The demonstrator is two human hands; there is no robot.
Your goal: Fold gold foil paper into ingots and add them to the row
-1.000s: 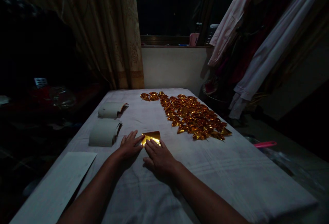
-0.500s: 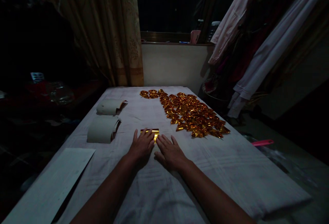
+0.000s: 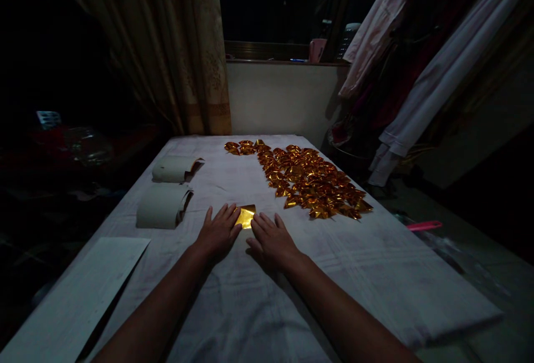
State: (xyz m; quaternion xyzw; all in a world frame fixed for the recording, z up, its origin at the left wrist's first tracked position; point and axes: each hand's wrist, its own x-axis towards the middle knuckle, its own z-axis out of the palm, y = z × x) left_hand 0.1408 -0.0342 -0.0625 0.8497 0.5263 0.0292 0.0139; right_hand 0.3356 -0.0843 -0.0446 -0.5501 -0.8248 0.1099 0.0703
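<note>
A small sheet of gold foil paper [image 3: 246,215] lies on the white cloth-covered table [image 3: 375,285], partly folded. My left hand [image 3: 218,232] rests flat on the cloth with its fingertips on the foil's left edge. My right hand [image 3: 271,238] lies flat beside it, its fingers touching the foil's right side. Both hands have their fingers stretched out. A big spread of folded gold foil pieces [image 3: 308,182] covers the far right part of the table.
Two curled stacks of grey paper [image 3: 164,204] lie at the left, with a flat pale sheet [image 3: 79,296] nearer me. A curtain [image 3: 167,46] and hanging clothes [image 3: 417,63] frame the dark window. A pink object [image 3: 423,225] lies off the table's right side.
The foil has become narrower, from a wide strip to a small square shape. Both hands have shifted slightly and stay pressed around it. The view has tilted a little.
</note>
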